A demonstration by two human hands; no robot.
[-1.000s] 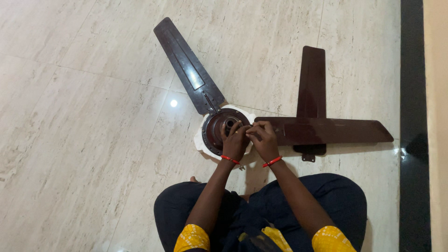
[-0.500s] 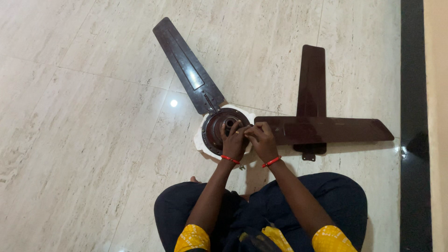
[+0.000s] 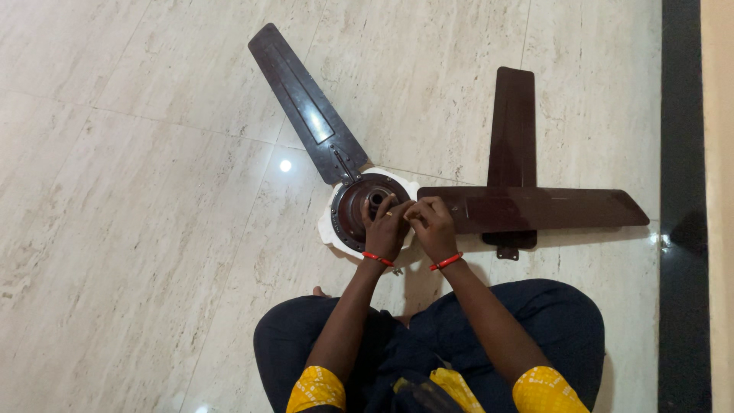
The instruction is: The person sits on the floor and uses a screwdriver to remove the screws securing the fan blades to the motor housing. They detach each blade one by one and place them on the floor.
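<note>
A dark brown ceiling fan motor hub (image 3: 359,210) lies on a white pad (image 3: 330,223) on the tiled floor. One brown blade (image 3: 306,107) is fixed to it and points to the upper left. A second blade (image 3: 535,208) lies to the right with its inner end at the hub. My left hand (image 3: 384,229) rests on the hub's right side. My right hand (image 3: 433,226) pinches at the inner end of that second blade; what its fingertips hold is too small to tell. A third, loose blade (image 3: 512,138) lies upright beneath the second blade.
Pale marble floor tiles (image 3: 138,199) lie all around. A black border strip (image 3: 680,191) runs along the right, with a beige wall beyond. My crossed legs in dark trousers (image 3: 428,344) fill the lower middle.
Both hands stay at the hub with only small finger movements. The view has shifted slightly, nothing else has moved.
</note>
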